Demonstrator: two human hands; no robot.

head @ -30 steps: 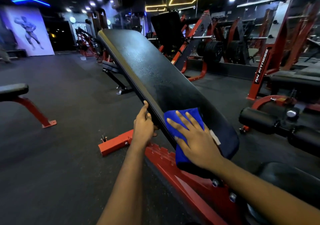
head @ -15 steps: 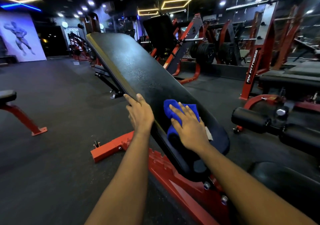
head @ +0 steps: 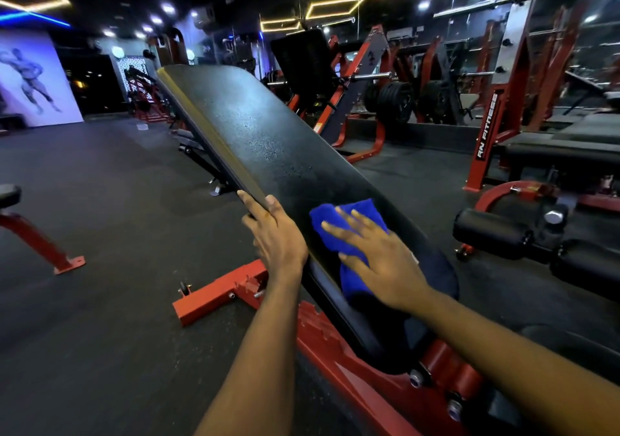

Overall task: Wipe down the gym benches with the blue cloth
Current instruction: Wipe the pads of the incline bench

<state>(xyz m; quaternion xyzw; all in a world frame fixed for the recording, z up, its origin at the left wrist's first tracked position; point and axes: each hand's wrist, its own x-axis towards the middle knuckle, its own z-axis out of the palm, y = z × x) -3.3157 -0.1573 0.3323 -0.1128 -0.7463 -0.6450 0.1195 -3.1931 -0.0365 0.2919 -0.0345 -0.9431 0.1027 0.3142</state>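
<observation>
A black padded incline bench on a red frame slopes up and away from me. The blue cloth lies on the lower part of its pad. My right hand presses flat on the cloth with fingers spread and straight. My left hand rests on the pad's left edge, fingers along the side and thumb on top. Small droplets speckle the upper pad.
The bench's red base bar juts out to the left on the dark rubber floor. Another bench's red leg stands at far left. Black roller pads and a red rack lie to the right, weight plates behind.
My right hand has slid the cloth up the pad. My left hand has shifted higher along the pad's left edge. The view has moved closer to the bench.
</observation>
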